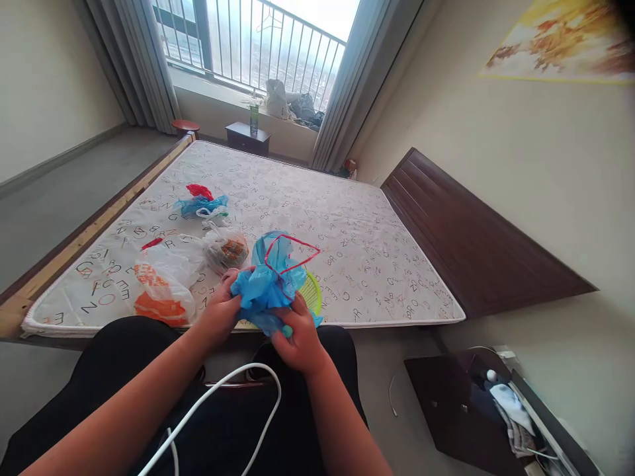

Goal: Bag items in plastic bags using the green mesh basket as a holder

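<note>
A crumpled blue plastic bag (270, 281) with a red drawstring (302, 241) is gripped between my two hands, above the near edge of the mattress. My left hand (221, 314) pinches its left side. The fingers of my right hand (297, 334) are closed on its lower right part. Behind the bag a yellow-green basket (312, 291) shows only in part. Left of my hands lies a white and orange plastic bag (161, 287). A translucent bag with something inside (225, 248) sits just beyond my left hand. Farther back are crumpled red and blue bags (201, 203).
The letter-printed mattress (347, 244) lies in a wooden bed frame with a dark headboard (476, 231). At lower right stands a dark nightstand (446, 396) with cloths on it. A white cable (223, 380) loops over my lap. A small cabinet (248, 137) stands by the window.
</note>
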Action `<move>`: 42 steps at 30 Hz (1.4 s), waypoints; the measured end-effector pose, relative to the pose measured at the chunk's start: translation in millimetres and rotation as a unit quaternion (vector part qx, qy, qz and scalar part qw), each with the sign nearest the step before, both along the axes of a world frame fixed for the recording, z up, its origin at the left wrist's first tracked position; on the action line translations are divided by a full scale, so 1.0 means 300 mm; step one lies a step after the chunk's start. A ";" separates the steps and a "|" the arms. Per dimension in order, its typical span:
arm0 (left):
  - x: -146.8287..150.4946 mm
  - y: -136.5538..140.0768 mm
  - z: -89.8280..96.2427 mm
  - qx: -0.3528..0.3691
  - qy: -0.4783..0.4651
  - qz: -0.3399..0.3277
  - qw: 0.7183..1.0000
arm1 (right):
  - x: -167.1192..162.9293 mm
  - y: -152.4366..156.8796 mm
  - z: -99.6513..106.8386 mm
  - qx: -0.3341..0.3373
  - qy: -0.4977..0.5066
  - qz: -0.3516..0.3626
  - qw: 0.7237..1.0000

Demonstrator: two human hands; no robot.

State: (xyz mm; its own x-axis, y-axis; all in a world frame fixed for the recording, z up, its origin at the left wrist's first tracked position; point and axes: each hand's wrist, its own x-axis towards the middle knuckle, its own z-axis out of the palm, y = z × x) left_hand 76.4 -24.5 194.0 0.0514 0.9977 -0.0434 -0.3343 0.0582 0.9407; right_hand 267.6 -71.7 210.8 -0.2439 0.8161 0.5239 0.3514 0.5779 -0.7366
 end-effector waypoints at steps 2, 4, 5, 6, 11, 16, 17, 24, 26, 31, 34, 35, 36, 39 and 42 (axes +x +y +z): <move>-0.001 0.004 0.014 -0.036 -0.056 -0.021 0.998 | 0.026 -0.007 0.015 -0.056 0.152 -0.003 0.987; -0.009 0.002 0.017 -0.054 -0.071 -0.021 0.996 | 0.056 0.001 0.023 -0.092 0.326 -0.024 0.940; -0.014 -0.001 0.013 -0.055 -0.064 -0.012 0.996 | 0.072 0.011 0.024 -0.110 0.395 -0.039 0.911; -0.019 -0.006 0.007 -0.054 -0.049 -0.004 0.997 | 0.088 0.023 0.024 -0.130 0.444 -0.061 0.884; -0.027 -0.029 -0.005 -0.041 0.058 -0.084 0.994 | 0.144 0.089 0.008 -0.348 0.442 -0.131 0.817; -0.023 -0.002 0.053 -0.009 0.137 -0.229 0.964 | 0.165 0.118 0.001 -0.377 0.385 -0.029 0.842; -0.025 0.011 0.062 -0.009 0.146 -0.226 0.963 | 0.171 0.122 0.003 -0.355 0.396 -0.050 0.846; -0.036 0.074 0.056 0.035 0.186 -0.095 0.977 | 0.225 0.122 0.031 -0.221 0.551 -0.170 0.787; -0.019 0.067 0.050 0.052 0.150 -0.078 0.984 | 0.227 0.114 0.034 -0.218 0.573 -0.155 0.774; 0.035 0.002 0.070 0.120 0.142 0.082 0.979 | 0.218 0.093 0.035 -0.201 0.612 -0.143 0.751; 0.080 -0.042 0.095 0.145 0.273 0.152 0.939 | 0.214 0.076 0.037 -0.204 0.625 -0.101 0.746; 0.098 -0.049 0.098 0.141 0.312 0.116 0.932 | 0.211 0.070 0.037 -0.209 0.625 -0.088 0.747; 0.118 -0.049 0.095 0.134 0.344 0.065 0.927 | 0.208 0.064 0.037 -0.215 0.622 -0.079 0.749; 0.167 -0.015 0.044 0.127 0.425 -0.047 0.895 | 0.200 0.048 0.034 -0.230 0.618 -0.063 0.749; 0.179 0.046 -0.056 0.124 0.501 -0.085 0.853 | 0.209 0.036 0.024 -0.240 0.621 -0.047 0.745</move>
State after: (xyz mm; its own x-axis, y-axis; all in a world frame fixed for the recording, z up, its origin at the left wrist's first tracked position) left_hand 130.1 -10.6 177.1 0.2567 0.9646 0.0602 0.6371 -0.2157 0.7400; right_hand 330.3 -61.0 217.9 0.2557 0.9649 -0.0599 -0.7507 0.1591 -0.6412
